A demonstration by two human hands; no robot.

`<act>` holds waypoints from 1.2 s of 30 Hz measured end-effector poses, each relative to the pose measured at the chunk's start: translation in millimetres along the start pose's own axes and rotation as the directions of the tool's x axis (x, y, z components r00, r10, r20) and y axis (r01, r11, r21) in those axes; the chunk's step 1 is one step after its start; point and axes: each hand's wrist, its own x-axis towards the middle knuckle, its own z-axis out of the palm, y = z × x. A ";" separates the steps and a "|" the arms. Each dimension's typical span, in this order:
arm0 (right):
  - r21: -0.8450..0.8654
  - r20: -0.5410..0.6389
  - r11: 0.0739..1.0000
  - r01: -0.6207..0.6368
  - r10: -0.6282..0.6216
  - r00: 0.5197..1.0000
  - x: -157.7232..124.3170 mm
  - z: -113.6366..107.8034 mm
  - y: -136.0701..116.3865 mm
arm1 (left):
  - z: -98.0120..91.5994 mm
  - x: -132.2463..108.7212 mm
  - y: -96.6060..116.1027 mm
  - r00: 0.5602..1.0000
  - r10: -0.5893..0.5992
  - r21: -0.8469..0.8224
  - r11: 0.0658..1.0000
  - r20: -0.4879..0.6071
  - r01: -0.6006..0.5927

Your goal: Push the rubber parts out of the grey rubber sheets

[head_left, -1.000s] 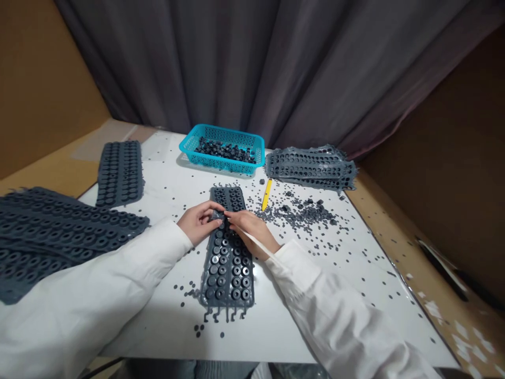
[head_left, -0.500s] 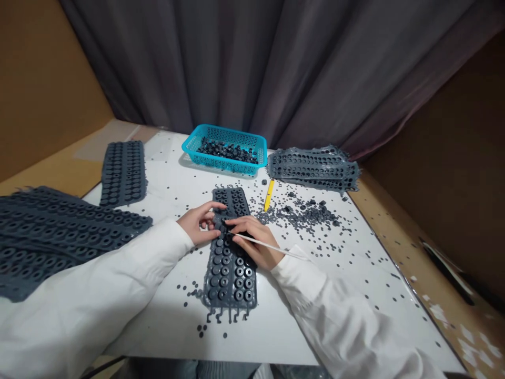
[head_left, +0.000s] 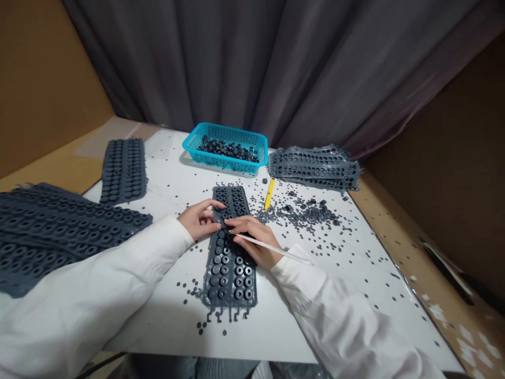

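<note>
A dark grey moulded rubber sheet (head_left: 231, 268) with rows of round ring-shaped studs lies lengthwise in front of me. My left hand (head_left: 198, 220) grips its left edge around the middle, thumb and forefinger on the studs and the other fingers curled. In my right hand (head_left: 258, 242) is a thin white stick (head_left: 272, 247), its tip at the studs between both hands and its tail running back over my sleeve. The right fingertips rest on the sheet, hiding some studs.
Behind stands a blue basket (head_left: 224, 163) of small dark rubber parts. A yellow pen-like tool (head_left: 269, 195) lies beside scattered small discs (head_left: 315, 215). Perforated sheets (head_left: 315, 167) are piled at back right; studded sheets (head_left: 59, 226) lie left, another sheet (head_left: 124, 171) behind them.
Both hands stay at nearly the same spot on the sheet. The left thumb and fingers shift slightly, and the white stick tilts a little.
</note>
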 end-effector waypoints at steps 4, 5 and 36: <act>-0.046 -0.006 0.998 0.039 -0.039 0.999 0.4 0.8 3.1 | 1.0 0.1 -0.1 1.000 -0.002 -0.012 1.000 0.002 0.002; -0.075 0.007 0.996 0.053 -0.053 0.999 0.1 1.2 4.2 | 1.3 0.0 0.0 1.000 -0.001 -0.015 1.000 0.003 0.001; -0.129 0.021 0.989 0.075 -0.073 0.997 -3.3 2.2 1.3 | 3.8 0.3 -4.6 0.999 0.054 0.006 0.999 0.000 -0.054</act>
